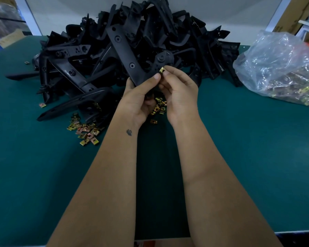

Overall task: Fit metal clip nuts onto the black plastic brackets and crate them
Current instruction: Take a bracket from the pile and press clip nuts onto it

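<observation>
Two hands work: my left hand (141, 97) grips a bracket (125, 56); right hand (178, 93) pinches a clip nut (162, 70) at its 12 o'clock. Next, I'd press it on.

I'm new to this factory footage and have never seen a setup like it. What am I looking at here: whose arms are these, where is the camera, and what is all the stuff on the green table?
There is no machine here. The single picture comes from a camera worn on a person's head, looking forward and down, so the two bare arms are that person's own. The left hand grips one black plastic bracket lifted from the big bracket pile behind it. The right hand pinches a small gold-coloured metal clip nut at the bracket's edge, apparently pressing it on. Loose clip nuts lie scattered on the green table near the wrists, and a clear plastic bag on the right appears to hold more. No crate is in view.
</observation>
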`<state>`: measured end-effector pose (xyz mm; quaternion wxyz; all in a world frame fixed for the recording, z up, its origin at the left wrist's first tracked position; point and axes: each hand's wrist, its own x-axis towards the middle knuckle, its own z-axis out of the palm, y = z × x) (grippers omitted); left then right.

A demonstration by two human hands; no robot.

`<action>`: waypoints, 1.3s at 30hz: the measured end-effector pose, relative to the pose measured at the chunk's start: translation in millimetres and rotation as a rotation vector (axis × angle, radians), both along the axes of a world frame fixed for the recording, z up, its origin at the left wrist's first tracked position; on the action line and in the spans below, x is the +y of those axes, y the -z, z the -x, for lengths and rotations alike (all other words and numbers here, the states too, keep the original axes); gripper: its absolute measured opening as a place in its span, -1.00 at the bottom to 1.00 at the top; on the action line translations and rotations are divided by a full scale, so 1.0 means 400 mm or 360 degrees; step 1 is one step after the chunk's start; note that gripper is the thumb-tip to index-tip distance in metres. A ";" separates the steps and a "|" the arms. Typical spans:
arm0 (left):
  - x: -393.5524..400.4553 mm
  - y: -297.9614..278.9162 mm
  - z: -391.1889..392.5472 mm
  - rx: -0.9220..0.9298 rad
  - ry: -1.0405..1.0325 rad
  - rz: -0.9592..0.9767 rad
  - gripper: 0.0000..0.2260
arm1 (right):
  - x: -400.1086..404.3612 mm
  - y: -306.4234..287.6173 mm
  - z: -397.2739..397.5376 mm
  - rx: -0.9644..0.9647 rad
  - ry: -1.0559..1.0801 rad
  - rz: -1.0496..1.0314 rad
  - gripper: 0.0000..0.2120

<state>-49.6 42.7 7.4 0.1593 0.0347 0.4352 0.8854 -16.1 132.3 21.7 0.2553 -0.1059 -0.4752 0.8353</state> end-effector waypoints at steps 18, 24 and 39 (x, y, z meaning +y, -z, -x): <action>-0.005 0.001 0.000 0.0092 0.0061 0.0059 -0.71 | 0.002 -0.007 -0.006 0.0045 -0.0042 0.0272 -0.87; -0.004 0.005 0.004 0.0085 0.0058 0.0041 -0.73 | 0.002 -0.006 -0.007 0.0039 -0.0056 0.0199 -0.87; -0.007 -0.001 0.000 0.0166 0.0122 0.0098 -0.67 | -0.002 -0.005 -0.004 0.0073 -0.0146 0.0301 -0.80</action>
